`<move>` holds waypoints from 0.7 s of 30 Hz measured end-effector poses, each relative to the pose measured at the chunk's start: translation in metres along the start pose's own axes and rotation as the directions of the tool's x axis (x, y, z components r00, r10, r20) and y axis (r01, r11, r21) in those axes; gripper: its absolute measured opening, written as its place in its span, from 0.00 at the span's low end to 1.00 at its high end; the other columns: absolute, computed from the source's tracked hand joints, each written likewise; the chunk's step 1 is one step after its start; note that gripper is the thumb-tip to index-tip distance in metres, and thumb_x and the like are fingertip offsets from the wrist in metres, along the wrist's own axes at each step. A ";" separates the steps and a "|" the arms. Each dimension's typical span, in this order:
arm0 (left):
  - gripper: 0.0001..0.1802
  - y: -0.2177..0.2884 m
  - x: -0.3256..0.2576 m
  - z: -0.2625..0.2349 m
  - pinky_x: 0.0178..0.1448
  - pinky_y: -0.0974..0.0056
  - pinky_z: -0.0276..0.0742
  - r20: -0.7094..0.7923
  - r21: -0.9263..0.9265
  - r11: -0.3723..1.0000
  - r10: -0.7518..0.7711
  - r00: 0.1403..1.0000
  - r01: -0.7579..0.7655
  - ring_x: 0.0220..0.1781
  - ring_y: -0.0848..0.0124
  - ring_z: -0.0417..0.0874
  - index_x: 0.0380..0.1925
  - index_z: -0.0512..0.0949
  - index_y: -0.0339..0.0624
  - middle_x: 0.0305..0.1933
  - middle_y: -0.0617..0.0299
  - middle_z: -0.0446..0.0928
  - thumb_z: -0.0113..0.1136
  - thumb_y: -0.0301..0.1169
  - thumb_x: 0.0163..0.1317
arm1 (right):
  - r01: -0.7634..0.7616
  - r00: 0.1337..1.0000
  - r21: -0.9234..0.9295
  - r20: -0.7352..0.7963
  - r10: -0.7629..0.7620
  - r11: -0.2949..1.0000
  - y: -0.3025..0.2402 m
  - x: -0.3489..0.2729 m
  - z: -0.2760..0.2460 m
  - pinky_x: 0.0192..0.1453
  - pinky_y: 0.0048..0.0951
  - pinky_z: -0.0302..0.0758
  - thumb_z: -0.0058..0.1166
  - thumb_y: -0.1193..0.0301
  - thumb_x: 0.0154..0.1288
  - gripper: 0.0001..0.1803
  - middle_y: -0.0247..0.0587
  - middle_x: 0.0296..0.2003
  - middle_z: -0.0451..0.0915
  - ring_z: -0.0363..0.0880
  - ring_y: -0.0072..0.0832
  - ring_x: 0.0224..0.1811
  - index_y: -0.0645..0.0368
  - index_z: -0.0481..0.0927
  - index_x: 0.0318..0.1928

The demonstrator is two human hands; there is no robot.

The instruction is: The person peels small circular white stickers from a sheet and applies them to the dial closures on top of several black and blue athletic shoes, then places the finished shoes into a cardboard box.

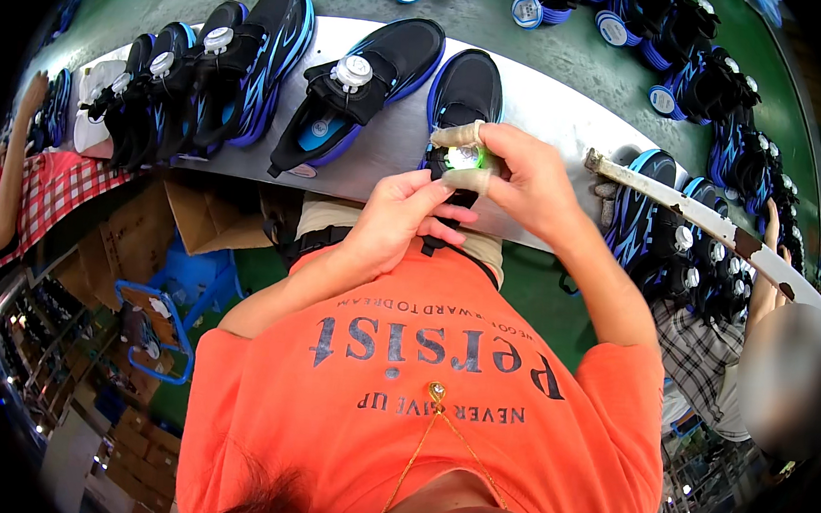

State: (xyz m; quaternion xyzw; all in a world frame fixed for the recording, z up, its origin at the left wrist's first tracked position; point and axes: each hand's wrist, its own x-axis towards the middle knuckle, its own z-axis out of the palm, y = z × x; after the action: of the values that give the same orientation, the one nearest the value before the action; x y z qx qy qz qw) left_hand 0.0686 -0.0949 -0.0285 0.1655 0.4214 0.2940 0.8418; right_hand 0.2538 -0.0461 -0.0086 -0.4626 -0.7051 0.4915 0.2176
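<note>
Head view, now: see a black sports shoe with a violet-blue sole standing upright on a long silver-grey metal table, toe toward the far side, just right of another black shoe with a white dial. Likely to handle light, soft and yielding through the upper and collar, stiffer along the sole; probably not slippery, except on the smooth, round, clear-looking dial over the instep. Best steadied by the heel or sole sides, and pinched at the dial's rim, gently, as perhaps the most fragile part. Held now at the dial by the right hand, with thumb and index finger closed to its width and wrapped in beige finger covers. Close by the heel end, see the left hand, fingers bent and slightly spread; cannot tell whether gripping anything. Looks matte black over the toe, bright white and green at the dial.
</note>
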 end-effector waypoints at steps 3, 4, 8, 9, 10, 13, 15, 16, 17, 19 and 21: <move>0.18 -0.001 0.000 0.000 0.40 0.65 0.85 0.001 0.031 0.999 0.009 1.000 -0.009 0.48 0.60 0.83 0.52 0.72 0.30 0.51 0.51 0.77 0.47 0.33 0.71 | -0.176 0.984 0.031 -0.014 0.176 0.984 -0.016 -0.002 -0.001 0.43 0.30 0.76 0.59 0.73 0.58 0.18 0.41 0.39 0.81 0.80 0.36 0.37 0.51 0.80 0.51; 0.18 0.001 -0.001 0.002 0.40 0.66 0.85 -0.012 0.042 0.999 -0.004 1.000 0.005 0.48 0.60 0.83 0.52 0.72 0.29 0.51 0.52 0.77 0.46 0.33 0.71 | -0.146 0.989 0.113 0.011 0.146 0.983 -0.012 -0.003 -0.002 0.43 0.30 0.76 0.59 0.72 0.58 0.18 0.41 0.39 0.82 0.80 0.35 0.37 0.52 0.79 0.50; 0.17 0.005 -0.001 0.005 0.39 0.66 0.84 -0.032 0.072 0.997 -0.021 0.999 0.023 0.48 0.60 0.83 0.50 0.72 0.29 0.50 0.52 0.76 0.46 0.33 0.71 | -0.113 0.992 0.030 0.059 0.111 0.993 -0.001 0.001 -0.010 0.39 0.31 0.75 0.61 0.66 0.57 0.17 0.41 0.36 0.81 0.78 0.36 0.33 0.54 0.80 0.48; 0.17 0.004 -0.001 0.005 0.39 0.66 0.84 -0.035 0.075 0.997 -0.016 0.999 0.018 0.47 0.61 0.83 0.50 0.72 0.28 0.50 0.52 0.76 0.46 0.33 0.71 | -0.144 0.989 -0.037 0.034 0.145 0.989 -0.002 0.001 -0.007 0.38 0.31 0.75 0.61 0.65 0.57 0.17 0.41 0.35 0.81 0.78 0.36 0.31 0.54 0.80 0.48; 0.17 0.003 -0.001 0.005 0.39 0.66 0.84 -0.039 0.070 0.997 -0.016 0.999 0.018 0.47 0.61 0.83 0.49 0.72 0.29 0.50 0.52 0.76 0.46 0.33 0.71 | -0.176 0.984 -0.104 0.007 0.177 0.979 -0.003 0.002 -0.003 0.37 0.31 0.75 0.61 0.65 0.57 0.17 0.40 0.34 0.81 0.77 0.37 0.30 0.54 0.81 0.48; 0.16 0.004 -0.001 0.007 0.39 0.66 0.84 -0.049 0.065 0.998 -0.017 0.999 0.020 0.47 0.61 0.83 0.49 0.72 0.29 0.50 0.53 0.76 0.46 0.33 0.71 | -0.109 0.980 -0.163 -0.182 0.079 0.981 -0.006 -0.008 0.011 0.31 0.24 0.69 0.63 0.68 0.55 0.18 0.34 0.28 0.77 0.69 0.26 0.25 0.52 0.82 0.48; 0.16 0.005 -0.001 0.007 0.39 0.66 0.84 -0.054 0.078 0.997 -0.023 0.998 0.027 0.47 0.61 0.83 0.49 0.72 0.30 0.50 0.53 0.76 0.46 0.33 0.71 | -0.070 0.985 -0.171 -0.170 0.040 0.983 -0.005 -0.008 0.008 0.31 0.21 0.67 0.64 0.69 0.54 0.19 0.32 0.27 0.74 0.66 0.21 0.25 0.51 0.82 0.50; 0.16 0.005 -0.001 0.007 0.39 0.66 0.84 -0.051 0.082 0.996 -0.022 0.998 0.026 0.47 0.62 0.83 0.49 0.72 0.30 0.49 0.54 0.76 0.46 0.33 0.71 | -0.042 0.993 -0.141 -0.119 0.025 0.989 -0.003 -0.006 0.000 0.32 0.22 0.67 0.64 0.69 0.54 0.20 0.33 0.28 0.73 0.66 0.22 0.26 0.50 0.82 0.50; 0.16 0.005 -0.002 0.007 0.40 0.66 0.83 -0.048 0.087 0.996 -0.021 0.999 0.025 0.47 0.62 0.83 0.49 0.72 0.30 0.49 0.54 0.76 0.45 0.32 0.71 | -0.015 0.998 -0.110 -0.068 0.008 0.994 -0.002 -0.004 -0.005 0.32 0.22 0.68 0.64 0.68 0.54 0.20 0.34 0.28 0.72 0.67 0.22 0.27 0.50 0.82 0.50; 0.16 0.004 -0.002 0.008 0.40 0.66 0.83 -0.053 0.085 0.996 -0.015 0.998 0.019 0.46 0.62 0.83 0.50 0.72 0.30 0.49 0.54 0.76 0.45 0.32 0.71 | -0.012 0.998 -0.078 -0.058 0.008 0.997 -0.003 -0.005 -0.003 0.34 0.29 0.70 0.62 0.69 0.54 0.18 0.40 0.30 0.72 0.71 0.30 0.29 0.51 0.81 0.48; 0.16 -0.001 -0.001 0.009 0.41 0.65 0.83 -0.069 0.071 0.997 0.013 0.998 -0.008 0.46 0.63 0.83 0.50 0.72 0.31 0.49 0.54 0.76 0.45 0.33 0.71 | -0.039 0.987 -0.136 -0.160 0.016 0.990 -0.004 -0.006 0.012 0.34 0.32 0.73 0.61 0.72 0.54 0.17 0.43 0.32 0.73 0.74 0.33 0.30 0.52 0.80 0.47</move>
State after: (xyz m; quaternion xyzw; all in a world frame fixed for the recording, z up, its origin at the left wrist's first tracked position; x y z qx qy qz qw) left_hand 0.0758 -0.0959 -0.0231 0.1872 0.4597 0.2887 0.8187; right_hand 0.2456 -0.0572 -0.0089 -0.5240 -0.7115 0.4058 0.2334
